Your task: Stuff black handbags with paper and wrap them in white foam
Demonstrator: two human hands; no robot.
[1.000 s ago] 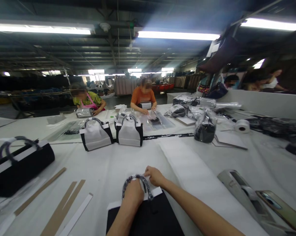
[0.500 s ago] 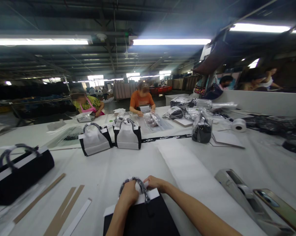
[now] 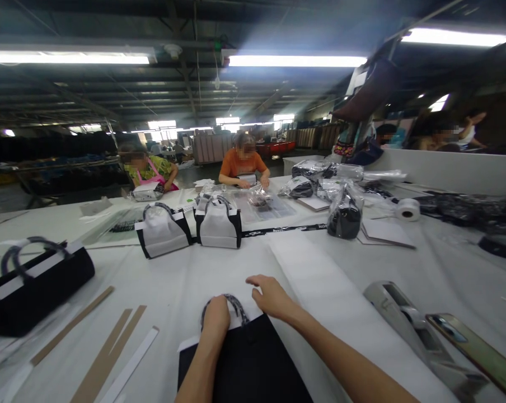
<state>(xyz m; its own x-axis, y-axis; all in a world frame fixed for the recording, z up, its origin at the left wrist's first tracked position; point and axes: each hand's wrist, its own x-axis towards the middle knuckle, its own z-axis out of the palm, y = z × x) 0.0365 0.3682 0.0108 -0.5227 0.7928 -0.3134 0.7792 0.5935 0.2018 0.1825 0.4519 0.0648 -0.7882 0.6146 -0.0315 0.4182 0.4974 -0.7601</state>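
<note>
A black handbag [image 3: 257, 358] with wrapped handles [image 3: 237, 305] and white paper along its top edge lies in front of me on the white table. My left hand [image 3: 216, 316] is closed at the top of this bag, within the handle loop, its fingertips hidden behind the curled knuckles. Just right of the handles, my right hand [image 3: 272, 296] is raised off the bag. Its thumb and forefinger are apart, and nothing shows between them.
White foam sheet [image 3: 320, 285] runs along the right, beside a tape dispenser [image 3: 404, 313] and a phone [image 3: 475, 347]. Cardboard strips [image 3: 110, 352] and another black handbag [image 3: 38, 285] lie left. Two paper-covered bags [image 3: 164, 232] stand ahead. A co-worker in orange [image 3: 243, 165] sits opposite.
My right hand has come away from the bag's top, lifting up and to the right, and its fingers have spread. My left hand has shifted slightly left at the handles.
</note>
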